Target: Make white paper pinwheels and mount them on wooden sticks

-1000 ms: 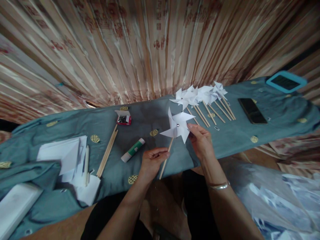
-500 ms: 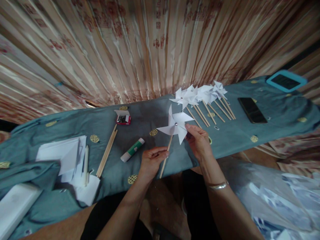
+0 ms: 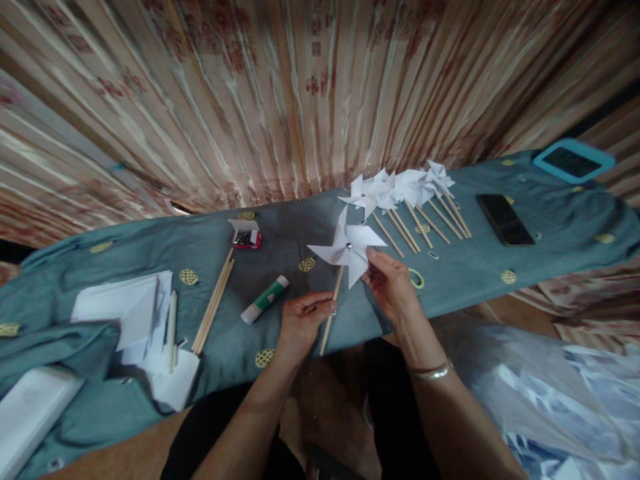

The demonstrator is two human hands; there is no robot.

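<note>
A white paper pinwheel (image 3: pixel 357 257) with a silvery pin at its centre is held up over the front of the table. My left hand (image 3: pixel 305 323) pinches its thin wooden stick below the blades. At the right side of the pinwheel, the thumb and fingers of my right hand (image 3: pixel 393 283) are closed at the edge of a blade; part of the fingertips is hidden behind the paper. Behind it lies a row of several finished-looking white pinwheels (image 3: pixel 407 187) on wooden sticks. A green and white glue stick (image 3: pixel 265 300) lies left of my left hand.
Loose wooden sticks (image 3: pixel 215 307) and a small red box of pins (image 3: pixel 247 239) lie to the left. White paper sheets (image 3: pixel 117 300) with a white pen-like stick (image 3: pixel 172 330) are farther left. A phone (image 3: pixel 505 220), a blue-framed device (image 3: pixel 573 162) and a tape ring (image 3: pixel 416 279) are at right.
The pinwheel head has shifted slightly left and turned a little. My right hand has moved slightly left with it, uncovering more of the tape ring. My left hand keeps its hold.
</note>
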